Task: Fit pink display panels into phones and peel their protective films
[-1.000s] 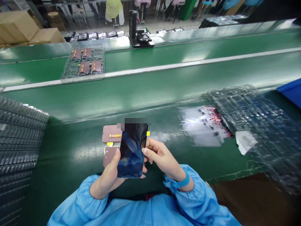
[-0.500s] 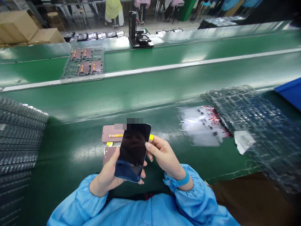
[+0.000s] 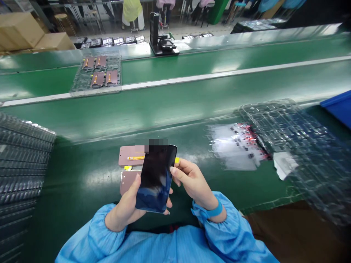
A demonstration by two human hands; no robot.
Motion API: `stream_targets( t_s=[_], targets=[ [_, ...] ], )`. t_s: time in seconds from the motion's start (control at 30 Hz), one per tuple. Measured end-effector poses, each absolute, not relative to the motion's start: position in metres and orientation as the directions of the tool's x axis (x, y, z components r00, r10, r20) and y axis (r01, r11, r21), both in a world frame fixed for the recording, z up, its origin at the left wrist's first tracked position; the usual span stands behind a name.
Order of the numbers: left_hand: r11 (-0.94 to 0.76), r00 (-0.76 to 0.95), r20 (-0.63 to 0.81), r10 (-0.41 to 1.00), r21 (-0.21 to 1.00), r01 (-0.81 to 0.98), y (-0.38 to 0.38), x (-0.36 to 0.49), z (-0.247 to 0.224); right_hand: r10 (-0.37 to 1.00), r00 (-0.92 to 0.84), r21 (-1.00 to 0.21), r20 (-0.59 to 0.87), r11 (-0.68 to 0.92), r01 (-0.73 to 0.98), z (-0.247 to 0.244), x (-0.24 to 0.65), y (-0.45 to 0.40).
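A dark, glossy phone screen [image 3: 156, 179] is held up, tilted, over the green bench. My left hand [image 3: 128, 202] grips it from the left and below, thumb on the left edge and fingertips showing past the right edge. My right hand [image 3: 192, 179] pinches the screen's right edge, beside a small yellow tab [image 3: 177, 160]. Behind the screen, partly covered by it, two pinkish-brown panels lie on the bench: the upper panel [image 3: 124, 156] has an orange flex strip, and the lower panel [image 3: 126, 181] is nearer me. A yellow piece [image 3: 127, 168] sits between them.
Stacked clear trays [image 3: 22, 157] stand at the left. Thin plastic sleeves [image 3: 233, 146] lie right of my hands, beside more clear trays [image 3: 296, 135] and a crumpled white piece [image 3: 283, 164]. Across the bench are a tray of panels [image 3: 95, 73] and a black stand [image 3: 161, 40].
The screen has shifted very slightly to the right and its reflections have changed. Both hands keep their hold, with only small finger movements.
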State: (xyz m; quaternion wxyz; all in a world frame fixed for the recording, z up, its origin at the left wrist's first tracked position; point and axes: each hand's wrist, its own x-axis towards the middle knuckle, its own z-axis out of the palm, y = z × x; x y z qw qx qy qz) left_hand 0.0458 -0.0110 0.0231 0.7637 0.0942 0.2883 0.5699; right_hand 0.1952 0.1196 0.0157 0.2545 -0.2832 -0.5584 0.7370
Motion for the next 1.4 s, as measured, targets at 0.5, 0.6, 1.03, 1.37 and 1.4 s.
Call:
stream_targets(
  t_s=[0.5,0.6,1.03,1.37,1.4],
  targets=[
    [0.502,0.433,-0.263,0.862,0.326,-0.801,-0.012,0.044,0.015,0.856,-0.502,-0.906,-0.125,-0.305,-0.295,0.02,0.198,0.124],
    [0.55,0.493,-0.252,0.833,0.281,-0.787,-0.01,0.039,0.017,0.832,-0.542,-0.906,-0.116,-0.313,-0.286,0.023,0.203,0.129],
    [0.578,0.499,-0.301,0.812,0.301,-0.759,-0.012,0.039,0.015,0.691,-0.711,-0.811,-0.129,-0.486,-0.326,0.03,0.204,0.135],
    [0.542,0.467,-0.283,0.838,0.324,-0.775,-0.015,0.042,0.011,0.758,-0.635,-0.863,-0.149,-0.414,-0.291,0.026,0.2,0.131],
    [0.528,0.459,-0.271,0.846,0.316,-0.788,-0.014,0.043,0.01,0.771,-0.622,-0.877,-0.138,-0.387,-0.284,0.023,0.2,0.131]
  ],
)
